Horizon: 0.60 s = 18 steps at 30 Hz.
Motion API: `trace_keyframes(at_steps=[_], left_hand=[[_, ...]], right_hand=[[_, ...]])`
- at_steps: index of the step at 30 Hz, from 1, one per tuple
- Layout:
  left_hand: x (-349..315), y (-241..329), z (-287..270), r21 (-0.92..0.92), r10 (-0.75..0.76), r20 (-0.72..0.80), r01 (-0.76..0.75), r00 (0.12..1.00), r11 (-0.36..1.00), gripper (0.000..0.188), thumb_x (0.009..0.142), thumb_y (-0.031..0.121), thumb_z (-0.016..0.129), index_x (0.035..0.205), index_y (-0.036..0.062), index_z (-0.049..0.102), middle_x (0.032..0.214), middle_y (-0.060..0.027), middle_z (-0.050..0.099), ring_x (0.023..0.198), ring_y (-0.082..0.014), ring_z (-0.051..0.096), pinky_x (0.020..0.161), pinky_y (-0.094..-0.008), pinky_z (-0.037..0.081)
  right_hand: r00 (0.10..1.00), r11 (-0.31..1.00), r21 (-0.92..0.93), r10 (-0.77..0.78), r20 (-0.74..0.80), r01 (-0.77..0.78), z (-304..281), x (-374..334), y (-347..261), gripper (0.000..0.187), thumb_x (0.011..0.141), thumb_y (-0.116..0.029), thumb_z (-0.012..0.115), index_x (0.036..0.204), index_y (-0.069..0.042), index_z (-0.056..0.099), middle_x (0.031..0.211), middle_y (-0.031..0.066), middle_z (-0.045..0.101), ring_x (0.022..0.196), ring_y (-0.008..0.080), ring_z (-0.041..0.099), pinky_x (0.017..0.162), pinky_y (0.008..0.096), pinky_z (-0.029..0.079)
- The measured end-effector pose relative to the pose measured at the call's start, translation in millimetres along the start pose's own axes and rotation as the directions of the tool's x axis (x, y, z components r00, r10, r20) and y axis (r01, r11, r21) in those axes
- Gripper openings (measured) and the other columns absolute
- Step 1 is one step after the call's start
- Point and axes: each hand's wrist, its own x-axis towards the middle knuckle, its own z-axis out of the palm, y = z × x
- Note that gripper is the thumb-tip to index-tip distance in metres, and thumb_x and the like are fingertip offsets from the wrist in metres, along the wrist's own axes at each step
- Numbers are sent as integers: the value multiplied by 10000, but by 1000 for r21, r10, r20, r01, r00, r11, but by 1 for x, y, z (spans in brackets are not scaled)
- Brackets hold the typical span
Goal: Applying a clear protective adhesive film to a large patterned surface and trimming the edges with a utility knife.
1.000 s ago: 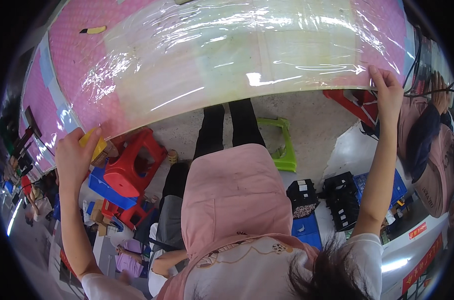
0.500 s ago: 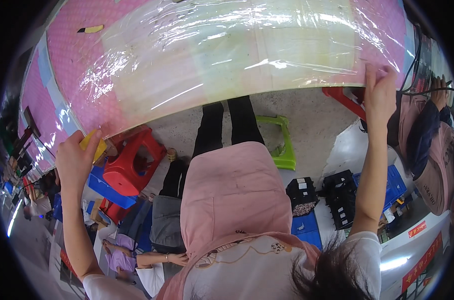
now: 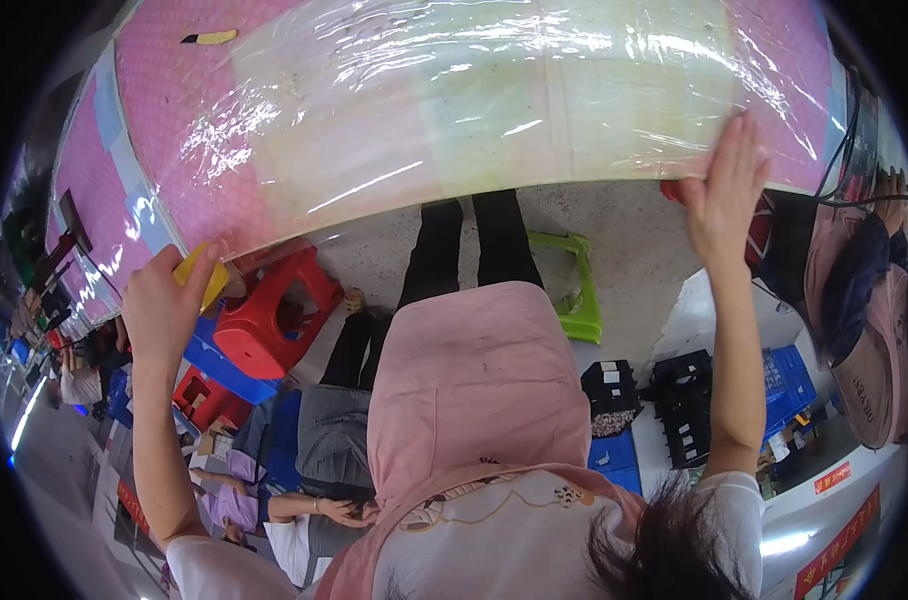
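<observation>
A long table is topped by a shiny clear plastic sheet over pink, white and pale green areas. At the table's near left corner my left hand is closed on a flat yellow piece, held between thumb and fingers; its exact kind I cannot make out. My right hand lies flat on the sheet by the near right edge, fingers stretched and thumb apart, with nothing in it. Far left on the tabletop rests a small knife with a yellow handle and a dark end.
Below the table edge stand a red stool and a green stool. Black bins and blue crates are at the right. Other people sit to both sides; one person's hand shows at lower left. A black cable runs along the right.
My right hand has let go of its pinch at the table edge, moved left and flattened onto the sheet. My left hand still holds the yellow piece. The whole view has shifted slightly.
</observation>
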Motion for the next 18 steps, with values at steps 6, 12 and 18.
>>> trace_keyframes(at_steps=[6,12,18], left_hand=[[0,3,-3,17,-3,16,2,1000,1000,561,815,527,574,695,-19,606,594,-232,571,617,-416,594,571,-468,460],[-3,9,-6,-8,-23,24,23,999,1000,554,809,523,580,698,-18,619,579,-225,567,600,-397,601,561,-450,465],[-2,5,-5,-25,-7,43,8,999,1000,542,801,538,585,749,-1,596,579,-206,579,597,-392,606,554,-455,467]], right_hand=[[994,992,90,-89,60,84,0,4,-70,954,802,-671,392,1432,8,167,1498,192,148,1403,318,93,1105,483,-8],[979,971,181,-178,99,158,0,13,-134,955,713,-613,538,1394,8,288,1481,175,224,1387,316,174,1103,505,36],[953,929,251,-296,58,273,11,20,-189,924,685,-616,544,1374,-31,352,1466,121,285,1368,258,248,1105,499,107]])
